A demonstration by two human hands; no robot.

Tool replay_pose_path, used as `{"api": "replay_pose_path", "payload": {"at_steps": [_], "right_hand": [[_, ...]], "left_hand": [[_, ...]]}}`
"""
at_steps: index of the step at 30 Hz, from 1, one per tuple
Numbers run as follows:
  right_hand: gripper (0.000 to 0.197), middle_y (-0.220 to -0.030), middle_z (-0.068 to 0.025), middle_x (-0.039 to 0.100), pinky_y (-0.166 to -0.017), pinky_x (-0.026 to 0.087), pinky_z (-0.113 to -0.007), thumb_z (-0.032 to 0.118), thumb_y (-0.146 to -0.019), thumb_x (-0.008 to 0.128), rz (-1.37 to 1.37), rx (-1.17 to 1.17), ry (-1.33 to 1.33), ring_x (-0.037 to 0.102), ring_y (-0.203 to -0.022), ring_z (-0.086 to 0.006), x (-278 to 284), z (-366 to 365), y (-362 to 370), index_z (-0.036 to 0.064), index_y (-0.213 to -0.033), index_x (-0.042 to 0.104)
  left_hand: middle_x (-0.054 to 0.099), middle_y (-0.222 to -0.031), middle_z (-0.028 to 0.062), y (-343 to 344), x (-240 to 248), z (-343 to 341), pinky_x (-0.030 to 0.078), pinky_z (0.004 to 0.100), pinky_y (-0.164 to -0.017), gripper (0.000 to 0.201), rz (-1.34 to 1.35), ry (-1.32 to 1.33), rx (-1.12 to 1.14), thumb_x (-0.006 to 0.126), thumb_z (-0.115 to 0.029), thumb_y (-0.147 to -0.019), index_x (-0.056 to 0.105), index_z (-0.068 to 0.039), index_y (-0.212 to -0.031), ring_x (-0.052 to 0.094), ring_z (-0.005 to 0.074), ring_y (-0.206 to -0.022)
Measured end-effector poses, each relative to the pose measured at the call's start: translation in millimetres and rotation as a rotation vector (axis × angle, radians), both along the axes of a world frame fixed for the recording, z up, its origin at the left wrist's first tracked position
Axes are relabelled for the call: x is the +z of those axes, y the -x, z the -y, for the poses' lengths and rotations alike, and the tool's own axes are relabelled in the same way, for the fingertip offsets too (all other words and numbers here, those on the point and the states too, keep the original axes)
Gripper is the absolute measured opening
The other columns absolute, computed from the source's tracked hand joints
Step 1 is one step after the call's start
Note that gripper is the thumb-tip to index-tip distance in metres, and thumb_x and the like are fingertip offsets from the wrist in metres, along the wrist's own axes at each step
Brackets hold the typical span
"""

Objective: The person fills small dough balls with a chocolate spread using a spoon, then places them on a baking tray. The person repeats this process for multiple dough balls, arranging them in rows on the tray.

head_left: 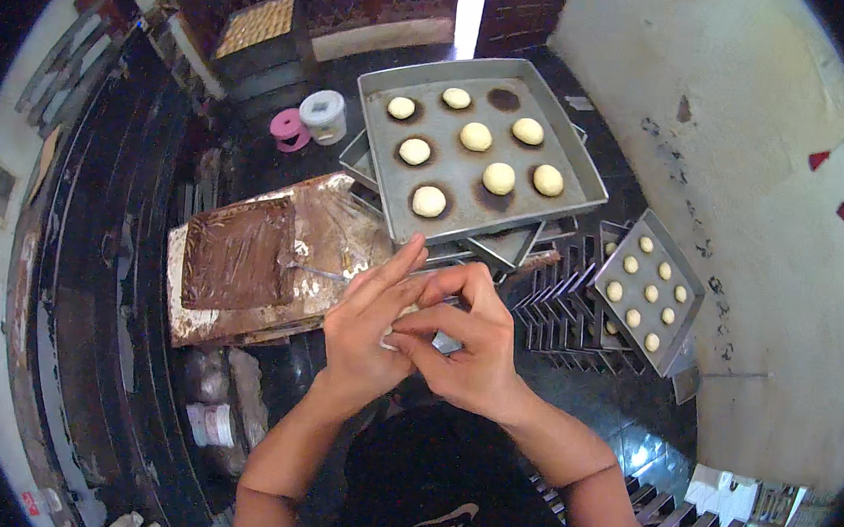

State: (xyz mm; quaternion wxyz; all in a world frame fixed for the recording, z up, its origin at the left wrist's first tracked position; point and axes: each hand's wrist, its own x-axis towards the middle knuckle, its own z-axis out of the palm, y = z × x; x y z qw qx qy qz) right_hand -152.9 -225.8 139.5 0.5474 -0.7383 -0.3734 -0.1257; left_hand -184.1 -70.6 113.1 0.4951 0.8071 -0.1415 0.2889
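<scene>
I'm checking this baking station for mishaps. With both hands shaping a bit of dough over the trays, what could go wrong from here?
1. The top tray rests askew on a stack of trays; a bump might shift it and roll the dough balls.
2. The left hand and right hand work a small dough piece above the dark floor; it could drop.
3. The tilted side tray leans on racks and might slide.

A pink tape roll (289,128) lies beside a white lidded tub (324,115) on the dark floor.
</scene>
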Motion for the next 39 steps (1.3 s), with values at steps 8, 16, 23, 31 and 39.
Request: {"api": "replay_pose_path", "payload": {"at_steps": [8,16,23,31,39], "right_hand": [[0.026,-0.105,-0.01,0.059,-0.082,0.051,-0.034,0.019,-0.078,0.087,0.024,-0.174,-0.172,0.059,-0.095,-0.0216,-5,-20,79,0.0036,-0.095,0.075],[0.079,-0.142,-0.0147,0.051,-0.109,0.042,-0.036,0.057,-0.097,0.066,-0.713,0.164,-0.674,0.051,-0.131,-0.0193,-42,-64,167,-0.0024,-0.145,0.044],[0.045,-0.142,-0.0228,0.053,-0.111,0.047,-0.047,0.031,-0.111,0.047,-0.812,0.134,-1.141,0.056,-0.132,-0.0353,7,-57,167,-0.0025,-0.141,0.045],[0.022,-0.127,-0.0248,0.059,-0.112,0.047,-0.055,0.014,-0.107,0.052,-0.286,-0.046,-0.994,0.058,-0.129,-0.0418,2,23,106,-0.0047,-0.115,0.06],[0.027,-0.11,-0.0207,0.068,-0.09,0.056,-0.04,0.019,-0.105,0.055,-0.733,0.09,-1.103,0.068,-0.099,-0.0285,-27,124,52,-0.0058,-0.107,0.064]], "left_hand": [[0.07,-0.101,0.0135,72,38,-33,0.05,0.0438,-0.093,0.009,0.054,-0.262,-0.065,0.07,-0.005,-0.086,0.068,-0.001,-0.093,0.068,0.0329,-0.1],[0.062,-0.14,0.0153,125,46,-29,0.027,0.0549,-0.116,0.038,-0.092,0.135,-0.268,0.057,-0.041,-0.102,0.076,-0.01,-0.115,0.041,0.04,-0.146],[0.04,-0.16,0.0227,120,51,-5,0.017,0.0544,-0.12,0.061,-0.018,-0.216,-0.146,0.07,-0.047,-0.091,0.065,-0.011,-0.14,0.027,0.0417,-0.152],[0.069,-0.103,0.011,85,39,56,0.053,0.0336,-0.087,0.031,-0.044,0.279,-0.381,0.087,-0.001,-0.074,0.08,-0.005,-0.105,0.065,0.0239,-0.102],[0.036,-0.159,0.0178,-2,36,142,0.033,0.0548,-0.115,0.06,-0.09,0.097,-0.453,0.095,-0.026,-0.069,0.07,-0.013,-0.123,0.037,0.034,-0.146]]}}
